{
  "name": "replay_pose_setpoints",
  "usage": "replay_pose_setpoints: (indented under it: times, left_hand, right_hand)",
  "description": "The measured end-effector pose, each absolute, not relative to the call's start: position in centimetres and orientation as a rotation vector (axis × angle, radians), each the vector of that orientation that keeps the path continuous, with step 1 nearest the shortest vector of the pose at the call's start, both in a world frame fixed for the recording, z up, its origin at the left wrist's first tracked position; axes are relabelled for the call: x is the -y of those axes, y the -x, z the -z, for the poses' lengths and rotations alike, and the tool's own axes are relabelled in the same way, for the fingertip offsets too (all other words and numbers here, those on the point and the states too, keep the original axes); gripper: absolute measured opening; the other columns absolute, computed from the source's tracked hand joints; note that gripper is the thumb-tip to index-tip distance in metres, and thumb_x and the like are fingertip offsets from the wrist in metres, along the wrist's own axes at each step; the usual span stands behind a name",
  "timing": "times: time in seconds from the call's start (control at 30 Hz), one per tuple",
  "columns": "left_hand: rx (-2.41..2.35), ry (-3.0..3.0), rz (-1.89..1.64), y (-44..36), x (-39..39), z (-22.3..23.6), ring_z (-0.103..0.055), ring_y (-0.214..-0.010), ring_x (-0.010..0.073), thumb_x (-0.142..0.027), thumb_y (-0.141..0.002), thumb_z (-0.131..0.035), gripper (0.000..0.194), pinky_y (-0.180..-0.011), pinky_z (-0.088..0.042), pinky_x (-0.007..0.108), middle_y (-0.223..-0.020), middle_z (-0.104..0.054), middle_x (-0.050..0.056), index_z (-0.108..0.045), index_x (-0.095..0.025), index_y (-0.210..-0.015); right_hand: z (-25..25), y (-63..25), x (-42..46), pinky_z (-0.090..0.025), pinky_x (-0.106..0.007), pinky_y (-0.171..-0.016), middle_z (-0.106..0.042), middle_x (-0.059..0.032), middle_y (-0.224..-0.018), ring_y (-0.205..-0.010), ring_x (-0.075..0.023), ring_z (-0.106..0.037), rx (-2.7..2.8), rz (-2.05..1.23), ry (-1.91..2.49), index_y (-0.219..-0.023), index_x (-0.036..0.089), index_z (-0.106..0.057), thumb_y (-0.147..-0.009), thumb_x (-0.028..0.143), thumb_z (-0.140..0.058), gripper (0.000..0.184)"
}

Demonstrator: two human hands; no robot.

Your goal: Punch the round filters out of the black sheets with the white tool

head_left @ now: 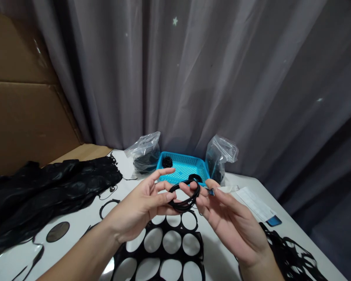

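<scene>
A bundle of thin black rings (185,207), looped together like a coil, hangs between my two hands above the table. My left hand (148,205) pinches its left side between thumb and fingers, with the index finger stretched out above. Fingers of my right hand (222,212) reach into the loop from the right. Between that hand's thumb and index finger is a small, dark, shiny piece (211,192), too small to name. Directly below lies a black sheet with rows of round holes (203,246), partly covered by my left forearm.
Behind my hands stands a blue basket (183,158) holding black coils (167,162), between two clear plastic bags (146,156) (220,156) with dark contents. Black sheeting (52,191) and a dark disc (57,232) lie left, near a cardboard box (26,113). White paper (256,203) and black strips (292,253) lie right.
</scene>
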State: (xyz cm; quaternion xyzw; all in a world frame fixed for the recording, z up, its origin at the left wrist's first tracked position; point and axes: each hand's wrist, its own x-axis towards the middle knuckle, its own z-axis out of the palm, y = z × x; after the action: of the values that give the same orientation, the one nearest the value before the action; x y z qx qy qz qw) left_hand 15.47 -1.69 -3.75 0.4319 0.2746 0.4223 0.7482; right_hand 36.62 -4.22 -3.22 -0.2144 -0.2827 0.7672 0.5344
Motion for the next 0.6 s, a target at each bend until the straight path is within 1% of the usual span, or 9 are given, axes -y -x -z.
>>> replay_pose_setpoints:
  times: [0.07,0.1,0.2,0.27,0.33,0.4,0.47,0.5,0.6]
  left_hand:
    - [-0.601,-0.974,-0.920,-15.5,1.6,4.0,-0.066,-0.091,0.0206,-0.020,-0.088,-0.074,0.059,-0.083,-0.055,0.039,-0.101,-0.062,0.005,-0.046,-0.026,-0.139]
    - [-0.604,-1.004,-0.921,-15.5,1.5,4.1,-0.066,-0.092,0.0208,-0.021,-0.088,-0.074,0.059,-0.083,-0.054,0.038,-0.100,-0.062,0.004,-0.046,-0.027,-0.140]
    - [-0.675,-1.157,-0.959,-15.2,0.9,4.6,-0.063,-0.102,0.0209,-0.023,-0.087,-0.074,0.059,-0.092,-0.049,0.036,-0.104,-0.061,0.003,-0.048,-0.030,-0.139]
    - [-0.764,-1.256,-1.000,-14.7,0.5,4.5,-0.059,-0.112,0.0217,-0.026,-0.087,-0.074,0.056,-0.099,-0.044,0.036,-0.113,-0.061,0.003,-0.050,-0.031,-0.138]
    - [-0.841,-1.301,-1.059,-13.8,0.2,4.0,-0.055,-0.120,0.0242,-0.030,-0.088,-0.073,0.053,-0.104,-0.041,0.040,-0.120,-0.061,0.005,-0.052,-0.030,-0.137]
    - [-0.870,-1.300,-1.155,-12.8,0.1,3.0,-0.055,-0.122,0.0276,-0.034,-0.087,-0.074,0.053,-0.107,-0.040,0.046,-0.121,-0.063,0.007,-0.053,-0.028,-0.136]
    - [-0.859,-1.282,-1.267,-11.9,0.3,1.8,-0.055,-0.122,0.0304,-0.036,-0.084,-0.075,0.053,-0.106,-0.043,0.049,-0.119,-0.065,0.008,-0.056,-0.026,-0.132]
    - [-0.850,-1.277,-1.312,-11.4,0.4,1.3,-0.055,-0.123,0.0314,-0.036,-0.083,-0.076,0.051,-0.105,-0.045,0.050,-0.118,-0.065,0.008,-0.058,-0.026,-0.130]
    - [-0.840,-1.299,-1.386,-10.2,0.9,0.2,-0.056,-0.123,0.0328,-0.036,-0.083,-0.076,0.045,-0.102,-0.049,0.049,-0.116,-0.068,0.008,-0.063,-0.026,-0.125]
  right_hand:
    - [3.4,-36.5,4.2,-0.057,-0.026,-0.091,-0.072,-0.0044,-0.106,-0.097,-0.0136,-0.071,0.694,-1.812,0.526,-0.088,0.020,-0.061,-0.081,0.022,-0.079,0.019]
    - [3.6,-36.3,4.2,-0.058,-0.024,-0.087,-0.072,-0.0035,-0.103,-0.097,-0.0138,-0.071,0.715,-1.799,0.542,-0.088,0.020,-0.061,-0.081,0.022,-0.080,0.021]
    - [4.5,-36.1,3.4,-0.057,-0.017,-0.068,-0.072,-0.0020,-0.090,-0.094,-0.0152,-0.071,0.835,-1.761,0.616,-0.082,0.020,-0.056,-0.079,0.025,-0.082,0.027]
    - [5.6,-36.6,1.5,-0.055,-0.016,-0.061,-0.071,-0.0022,-0.085,-0.090,-0.0161,-0.071,0.936,-1.711,0.679,-0.077,0.020,-0.051,-0.076,0.027,-0.084,0.034]
    - [6.9,-37.8,-1.5,-0.056,-0.019,-0.064,-0.071,-0.0030,-0.086,-0.092,-0.0176,-0.071,1.047,-1.586,0.770,-0.076,0.021,-0.047,-0.076,0.030,-0.083,0.037]
    - [8.3,-39.7,-5.4,-0.057,-0.024,-0.069,-0.072,-0.0043,-0.089,-0.097,-0.0189,-0.070,1.210,-1.358,0.909,-0.075,0.022,-0.042,-0.081,0.032,-0.076,0.036]
    - [9.7,-41.6,-9.3,-0.055,-0.027,-0.074,-0.071,-0.0061,-0.091,-0.095,-0.0177,-0.069,1.525,-0.976,1.240,-0.075,0.023,-0.040,-0.092,0.032,-0.058,0.026]
    - [10.3,-42.5,-11.0,-0.054,-0.027,-0.075,-0.070,-0.0056,-0.089,-0.091,-0.0162,-0.069,1.723,-0.724,1.445,-0.075,0.023,-0.040,-0.094,0.029,-0.049,0.022]
    - [12.2,-44.2,-14.2,-0.048,-0.028,-0.077,-0.068,-0.0049,-0.082,-0.082,-0.0169,-0.065,1.910,-0.526,1.610,-0.070,0.021,-0.046,-0.086,0.020,-0.055,0.018]
